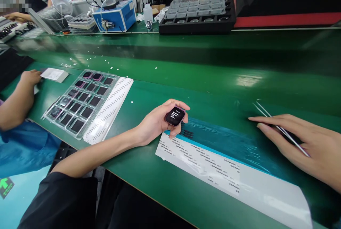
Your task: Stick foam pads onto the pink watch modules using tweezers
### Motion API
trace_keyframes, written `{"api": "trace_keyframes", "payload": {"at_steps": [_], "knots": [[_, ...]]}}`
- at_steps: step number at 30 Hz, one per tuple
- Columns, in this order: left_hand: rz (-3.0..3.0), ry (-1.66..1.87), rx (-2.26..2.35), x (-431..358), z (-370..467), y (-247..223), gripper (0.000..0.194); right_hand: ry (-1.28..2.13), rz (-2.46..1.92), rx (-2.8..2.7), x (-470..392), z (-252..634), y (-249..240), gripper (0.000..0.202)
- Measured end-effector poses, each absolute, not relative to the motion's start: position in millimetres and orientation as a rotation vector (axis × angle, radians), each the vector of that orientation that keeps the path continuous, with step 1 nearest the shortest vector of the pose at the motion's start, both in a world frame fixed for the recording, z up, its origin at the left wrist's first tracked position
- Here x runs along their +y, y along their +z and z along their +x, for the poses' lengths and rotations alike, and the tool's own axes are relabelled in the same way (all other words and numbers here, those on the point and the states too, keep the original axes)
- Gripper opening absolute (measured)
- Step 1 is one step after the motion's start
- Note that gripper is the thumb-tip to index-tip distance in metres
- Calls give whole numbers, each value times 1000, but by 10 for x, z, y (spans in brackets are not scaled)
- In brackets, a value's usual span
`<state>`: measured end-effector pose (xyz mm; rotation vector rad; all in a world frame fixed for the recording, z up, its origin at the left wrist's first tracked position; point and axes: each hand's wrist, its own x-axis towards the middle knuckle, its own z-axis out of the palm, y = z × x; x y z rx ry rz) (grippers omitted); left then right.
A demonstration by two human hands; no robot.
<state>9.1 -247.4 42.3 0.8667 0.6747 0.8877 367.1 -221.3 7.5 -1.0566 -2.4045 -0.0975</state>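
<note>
My left hand (157, 120) grips a smartwatch (175, 116) without a strap; its case is purple and its lit screen shows white lines of text on black. Beneath that hand lies the corner of a sheet of printed labels (197, 154) on white backing, with a transparent blue film (223, 142) along its far side. At the right, my right hand (290, 136) holds metal tweezers (282, 129) between thumb and fingers, low over the green bench. The tweezer tips point up and left, apart from the watch.
To the left, a clear compartment tray (85, 103) holds several watches beside a label strip (109, 112). Another person's hand (31, 77) rests near a white box (54, 75). At the back stand a blue machine (115, 16) and a black tray (197, 25).
</note>
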Motion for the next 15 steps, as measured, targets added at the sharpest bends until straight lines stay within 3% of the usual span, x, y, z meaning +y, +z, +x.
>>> {"api": "trace_keyframes", "payload": {"at_steps": [5,11,15], "knots": [[839,877,715,-2483,91,440,26,-46,-1083,-2386,-2218,3678,61,32],[865,867,744,-2499,96,454,43,-71,-1070,-2389,-2212,3673,39,32],[882,885,770,-2503,117,464,17,-40,-1083,-2393,-2209,3673,49,32]]}}
